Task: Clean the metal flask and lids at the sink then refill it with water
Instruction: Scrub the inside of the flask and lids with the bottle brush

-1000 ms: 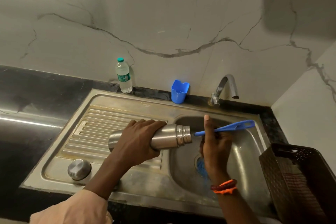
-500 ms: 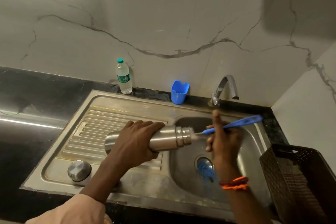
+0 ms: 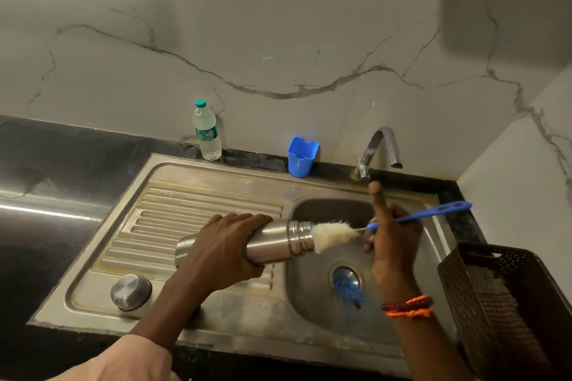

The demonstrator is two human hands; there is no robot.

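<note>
A: What is shown, and where is the flask?

B: A cylindrical brushed-steel flask is held on its side over a stainless steel sink w/ ribbed drainboard, its open neck pointed right, out over the basin. The left hand is wrapped round the flask body, fingers curled over the top. A blue-handled bottle brush w/ white fluffy head is held in the right hand: the handle is pinched low, the index finger is stuck straight up. The brush head is seen just outside the flask mouth, touching the rim.

A: The lids?

B: One rounded steel lid is set on the drainboard's near left corner. No other lid can be made out.

A: What could go wrong?

B: Probably the wet flask could be let slip from the left grip if the brush is pushed hard along its axis. The lid, near the sink's front edge, could be knocked off by the left forearm.

A: Edges and room?

B: A curved chrome tap is placed behind the basin, not running. A dark perforated plastic basket is crowded against the right side, so brush strokes are limited that way. A blue plastic cup and a clear water bottle w/ green cap are stood at the wall, well apart from the hands. A blue item sits in the drain. Black surface lies open to the left.
</note>
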